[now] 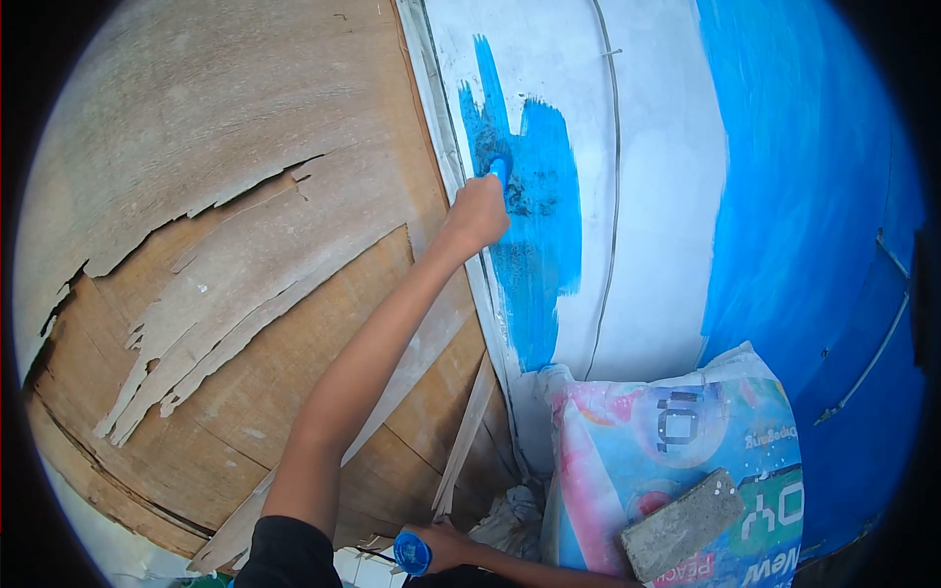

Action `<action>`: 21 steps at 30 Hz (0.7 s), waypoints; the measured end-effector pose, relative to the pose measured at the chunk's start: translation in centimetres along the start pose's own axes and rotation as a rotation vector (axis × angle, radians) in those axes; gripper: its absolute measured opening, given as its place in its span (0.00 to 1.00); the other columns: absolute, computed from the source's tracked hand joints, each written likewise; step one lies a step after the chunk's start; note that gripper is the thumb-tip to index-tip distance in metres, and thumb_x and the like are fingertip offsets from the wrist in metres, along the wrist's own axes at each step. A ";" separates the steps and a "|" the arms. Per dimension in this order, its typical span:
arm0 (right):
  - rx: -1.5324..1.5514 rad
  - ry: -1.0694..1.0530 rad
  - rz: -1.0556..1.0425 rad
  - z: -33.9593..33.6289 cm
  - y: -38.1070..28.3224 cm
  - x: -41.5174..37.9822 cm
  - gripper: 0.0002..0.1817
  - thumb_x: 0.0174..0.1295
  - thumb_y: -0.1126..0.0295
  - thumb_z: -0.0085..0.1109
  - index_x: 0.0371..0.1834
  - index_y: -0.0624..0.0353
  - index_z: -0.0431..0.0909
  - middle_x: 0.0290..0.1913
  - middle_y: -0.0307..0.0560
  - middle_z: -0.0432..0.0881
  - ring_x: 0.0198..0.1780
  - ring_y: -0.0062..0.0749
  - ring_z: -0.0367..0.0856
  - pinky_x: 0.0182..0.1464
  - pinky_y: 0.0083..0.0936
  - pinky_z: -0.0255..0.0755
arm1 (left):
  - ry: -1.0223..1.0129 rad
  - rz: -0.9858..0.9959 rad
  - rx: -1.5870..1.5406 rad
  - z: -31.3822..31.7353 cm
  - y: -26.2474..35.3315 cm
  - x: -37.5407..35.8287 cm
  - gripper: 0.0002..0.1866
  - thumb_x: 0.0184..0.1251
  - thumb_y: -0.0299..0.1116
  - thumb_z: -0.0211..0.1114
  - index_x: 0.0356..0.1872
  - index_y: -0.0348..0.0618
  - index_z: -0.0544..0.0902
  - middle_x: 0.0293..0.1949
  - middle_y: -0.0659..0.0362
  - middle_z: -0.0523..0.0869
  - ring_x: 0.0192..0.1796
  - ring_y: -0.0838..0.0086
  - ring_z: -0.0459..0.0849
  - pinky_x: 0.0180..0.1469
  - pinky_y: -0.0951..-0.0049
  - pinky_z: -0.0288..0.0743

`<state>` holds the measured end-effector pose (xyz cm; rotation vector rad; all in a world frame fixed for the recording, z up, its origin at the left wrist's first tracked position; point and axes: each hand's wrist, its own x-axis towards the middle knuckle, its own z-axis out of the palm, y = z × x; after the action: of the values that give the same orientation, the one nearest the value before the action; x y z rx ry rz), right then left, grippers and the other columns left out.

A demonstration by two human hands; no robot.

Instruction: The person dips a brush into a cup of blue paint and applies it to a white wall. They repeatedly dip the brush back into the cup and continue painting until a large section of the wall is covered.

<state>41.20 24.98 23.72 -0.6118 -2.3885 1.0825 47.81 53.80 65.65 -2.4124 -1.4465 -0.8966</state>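
Observation:
My left hand (478,213) is closed around the blue handle of a paintbrush (499,171). The bristles are against a wet blue patch (549,196) on the white wall (662,176), beside its left edge strip. Dark, uneven marks show through the blue near the brush. Low in the view, my right hand (447,547) is wrapped round a small blue cup (413,554), whose inside looks blue; some of its fingers are hidden.
Peeling, cracked plywood (245,294) covers the left side. A cable (615,196) runs down the white wall. The wall's right part is painted blue (804,196). At the lower right, a grey block (683,524) lies on a printed sack (608,461).

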 end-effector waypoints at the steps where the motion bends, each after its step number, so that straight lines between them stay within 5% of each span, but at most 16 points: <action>1: -0.002 -0.017 0.007 0.1 -0.3 0.0 0.38 0.43 0.47 0.74 0.56 0.47 0.70 0.44 0.48 0.85 0.49 0.51 0.83 0.52 0.57 0.63 | -0.067 -0.023 0.008 1.1 -0.3 -0.9 0.17 0.51 0.23 0.60 0.43 0.25 0.80 0.41 0.33 0.84 0.47 0.42 0.84 0.51 0.52 0.79; 7: 0.018 -0.058 0.042 -0.2 -0.3 0.1 0.40 0.39 0.47 0.77 0.57 0.48 0.70 0.44 0.48 0.85 0.50 0.51 0.83 0.54 0.57 0.62 | -0.454 -0.004 0.052 2.1 -0.3 -2.9 0.16 0.53 0.24 0.58 0.41 0.22 0.78 0.39 0.30 0.83 0.42 0.48 0.88 0.42 0.57 0.84; 10: 0.043 -0.070 0.075 0.0 -0.2 0.2 0.43 0.34 0.49 0.80 0.57 0.50 0.71 0.46 0.51 0.84 0.53 0.55 0.81 0.57 0.59 0.61 | -0.438 -0.031 0.013 -0.6 -0.1 1.0 0.18 0.52 0.25 0.57 0.42 0.19 0.78 0.36 0.31 0.84 0.35 0.52 0.89 0.33 0.59 0.84; 12: -0.019 -0.054 0.070 -0.2 -0.2 0.2 0.44 0.34 0.49 0.80 0.57 0.50 0.71 0.46 0.51 0.84 0.53 0.54 0.81 0.56 0.58 0.62 | -0.304 -0.028 -0.010 -3.9 0.3 4.9 0.11 0.51 0.26 0.58 0.26 0.22 0.79 0.23 0.40 0.82 0.22 0.57 0.84 0.22 0.61 0.76; 14: 0.013 0.002 0.008 -2.5 -2.9 -0.4 0.36 0.36 0.54 0.81 0.51 0.51 0.76 0.43 0.49 0.85 0.49 0.46 0.83 0.52 0.46 0.71 | -0.254 -0.048 0.059 -8.4 2.2 8.2 0.10 0.54 0.25 0.58 0.18 0.28 0.76 0.15 0.50 0.77 0.14 0.67 0.75 0.15 0.65 0.66; 17: 0.048 0.056 -0.061 -2.5 -2.4 -0.1 0.33 0.34 0.52 0.81 0.46 0.49 0.79 0.41 0.49 0.85 0.46 0.46 0.84 0.48 0.43 0.75 | -0.100 -0.031 -0.132 -13.7 4.4 11.3 0.10 0.51 0.21 0.58 0.13 0.33 0.72 0.14 0.55 0.72 0.14 0.73 0.69 0.13 0.69 0.57; 18: 0.059 0.070 -0.077 -2.1 -2.0 0.0 0.34 0.33 0.49 0.81 0.45 0.47 0.79 0.40 0.49 0.85 0.46 0.47 0.84 0.47 0.44 0.74 | -0.047 -0.052 -0.118 -14.6 4.3 13.2 0.10 0.50 0.25 0.60 0.14 0.29 0.78 0.15 0.47 0.78 0.17 0.63 0.80 0.19 0.63 0.72; 21: 0.096 0.053 -0.067 -2.6 -2.7 -0.2 0.33 0.33 0.52 0.81 0.45 0.49 0.79 0.38 0.49 0.85 0.43 0.48 0.84 0.46 0.44 0.74 | 0.081 -0.063 -0.019 -17.6 6.0 14.4 0.07 0.49 0.24 0.62 0.21 0.28 0.82 0.23 0.40 0.84 0.25 0.58 0.86 0.27 0.62 0.79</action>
<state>42.22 24.76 27.29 -0.5169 -2.2803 1.1300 50.83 53.45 88.92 -2.3269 -1.4987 -1.0133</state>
